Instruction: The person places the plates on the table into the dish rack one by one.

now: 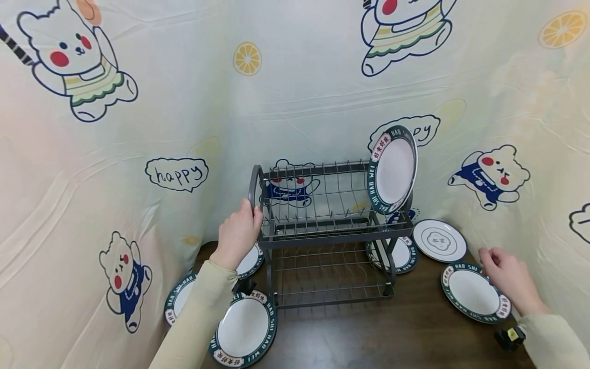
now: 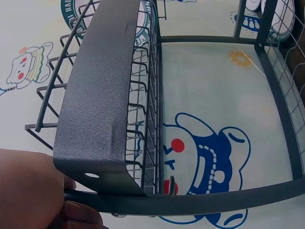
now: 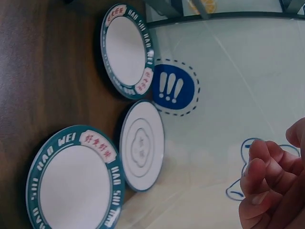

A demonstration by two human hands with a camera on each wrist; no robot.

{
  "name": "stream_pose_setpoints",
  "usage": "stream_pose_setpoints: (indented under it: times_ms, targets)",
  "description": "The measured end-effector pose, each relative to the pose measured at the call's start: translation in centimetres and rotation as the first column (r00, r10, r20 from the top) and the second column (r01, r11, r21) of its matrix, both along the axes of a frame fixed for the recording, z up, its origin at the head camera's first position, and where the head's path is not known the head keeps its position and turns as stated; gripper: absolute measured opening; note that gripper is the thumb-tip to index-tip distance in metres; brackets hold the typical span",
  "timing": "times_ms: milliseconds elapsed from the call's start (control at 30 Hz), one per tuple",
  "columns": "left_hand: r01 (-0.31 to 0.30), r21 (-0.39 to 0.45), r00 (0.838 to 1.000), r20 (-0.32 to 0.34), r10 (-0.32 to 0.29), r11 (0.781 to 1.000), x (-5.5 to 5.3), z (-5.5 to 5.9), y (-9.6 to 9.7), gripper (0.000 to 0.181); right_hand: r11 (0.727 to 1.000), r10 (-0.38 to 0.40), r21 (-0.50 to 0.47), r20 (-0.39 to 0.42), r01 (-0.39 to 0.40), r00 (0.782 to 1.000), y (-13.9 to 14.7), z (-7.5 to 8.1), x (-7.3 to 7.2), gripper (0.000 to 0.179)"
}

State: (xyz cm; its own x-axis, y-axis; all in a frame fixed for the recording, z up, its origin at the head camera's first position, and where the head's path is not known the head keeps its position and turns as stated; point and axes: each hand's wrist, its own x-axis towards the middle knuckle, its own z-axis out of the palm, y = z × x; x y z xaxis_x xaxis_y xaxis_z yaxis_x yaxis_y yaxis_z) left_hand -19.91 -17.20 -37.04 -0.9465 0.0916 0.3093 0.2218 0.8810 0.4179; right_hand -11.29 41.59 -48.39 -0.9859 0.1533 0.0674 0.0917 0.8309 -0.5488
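A dark two-tier metal dish rack (image 1: pixel 322 239) stands on the table. My left hand (image 1: pixel 238 233) grips its left end frame; the left wrist view shows the fingers curled at the frame's edge (image 2: pixel 200 201). Upright at the right end of the upper tier stands a green-rimmed plate (image 1: pixel 394 169). My right hand (image 1: pixel 509 277) holds nothing, its fingers loosely bent, above the far edge of another green-rimmed plate (image 1: pixel 475 291) lying on the table. Behind that lies a white plate (image 1: pixel 440 240), underside up. The right wrist view shows the right hand (image 3: pixel 276 181) apart from the plates.
On the left are a green-rimmed plate (image 1: pixel 244 330) in front, one (image 1: pixel 177 297) partly behind my left forearm, and another (image 1: pixel 250 260) beside the rack. One more plate (image 1: pixel 403 253) lies behind the rack's right side. A printed cloth (image 1: pixel 295 102) hangs around the table (image 1: pixel 341 338).
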Motion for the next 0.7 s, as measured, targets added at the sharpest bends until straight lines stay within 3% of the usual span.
stream_pose_setpoints:
  times_ms: [500,700]
  targets:
    - [-0.012,0.040,0.999,0.034,0.010,0.999,0.2,0.1,0.0,0.025,1.000,-0.019,-0.014,0.005,0.019,1.000,0.8,-3.1,1.2,0.049]
    - [-0.005,0.050,0.999,0.033,0.004,0.999,0.2,0.2,0.0,0.027,0.999,-0.018,-0.035,0.086,0.021,0.996,1.5,-4.7,1.6,0.052]
